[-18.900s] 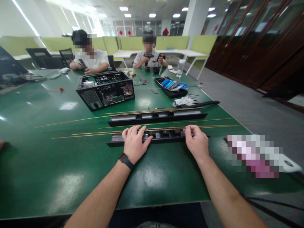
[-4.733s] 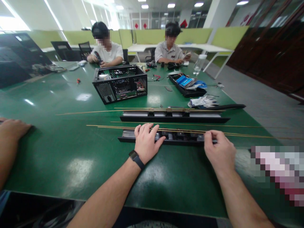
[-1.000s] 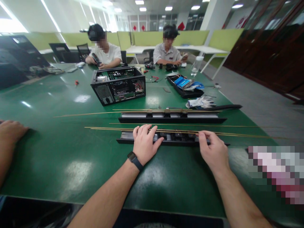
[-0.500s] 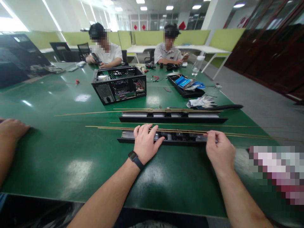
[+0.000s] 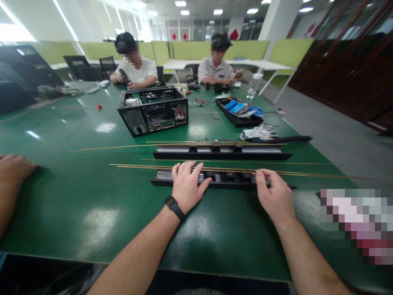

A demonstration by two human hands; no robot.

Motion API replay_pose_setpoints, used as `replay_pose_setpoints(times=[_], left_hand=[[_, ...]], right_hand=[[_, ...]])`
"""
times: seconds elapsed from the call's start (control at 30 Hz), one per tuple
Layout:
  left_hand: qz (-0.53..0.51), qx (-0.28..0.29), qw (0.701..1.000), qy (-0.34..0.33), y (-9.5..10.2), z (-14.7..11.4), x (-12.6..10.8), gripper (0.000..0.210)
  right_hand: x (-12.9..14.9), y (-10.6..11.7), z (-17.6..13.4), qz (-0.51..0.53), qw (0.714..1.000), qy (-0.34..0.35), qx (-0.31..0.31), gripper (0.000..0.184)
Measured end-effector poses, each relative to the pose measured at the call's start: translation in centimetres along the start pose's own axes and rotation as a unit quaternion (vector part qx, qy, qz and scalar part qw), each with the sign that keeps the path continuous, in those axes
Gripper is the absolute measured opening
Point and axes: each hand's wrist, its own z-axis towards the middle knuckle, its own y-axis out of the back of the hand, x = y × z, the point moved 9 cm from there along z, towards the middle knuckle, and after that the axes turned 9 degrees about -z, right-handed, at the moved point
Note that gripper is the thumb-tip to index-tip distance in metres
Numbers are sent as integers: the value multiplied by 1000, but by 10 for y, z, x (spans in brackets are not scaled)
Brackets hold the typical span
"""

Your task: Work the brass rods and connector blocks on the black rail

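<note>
A long black rail (image 5: 229, 185) with a metallic inner channel and dark blocks lies across the table in front of me. Thin brass-coloured rods (image 5: 211, 168) run along its top and stick out past both ends. My left hand (image 5: 188, 184), fingers spread, rests on the left half of the rail and over the rods. At the right part of the rail, my right hand (image 5: 274, 194) pinches a thin rod between thumb and fingers. A second black rail (image 5: 221, 156) lies parallel behind, with more rods (image 5: 129, 146) on it. A single rod (image 5: 294, 163) lies between the two rails.
An open black computer case (image 5: 153, 110) stands at the back. Right of it sit a black tray (image 5: 245, 121) with blue parts and white gloves (image 5: 260, 132). Another person's hand (image 5: 16, 167) rests at the left. Two people (image 5: 136, 67) sit across the table.
My right hand has moved left along the rail, and one rod's left end has slid further left. My left hand has stayed in place on the rail.
</note>
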Motion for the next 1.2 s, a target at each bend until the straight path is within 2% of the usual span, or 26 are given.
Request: replay_pose_setpoints(times=[0.13, 0.47, 0.73, 1.2], left_hand=[[0, 0, 1000, 1, 0, 0, 0, 46], [-1, 3, 1000, 1, 1, 0, 0, 46], [-1, 4, 1000, 2, 1, 0, 0, 45], [1, 5, 1000, 3, 1, 0, 0, 45]], right_hand=[[1, 0, 0, 2, 1000, -1, 2, 34], [-23, 7, 3, -36, 993, -106, -19, 32], [-25, 8, 3, -50, 993, -103, -26, 36], [-23, 6, 2, -37, 996, -80, -23, 33]])
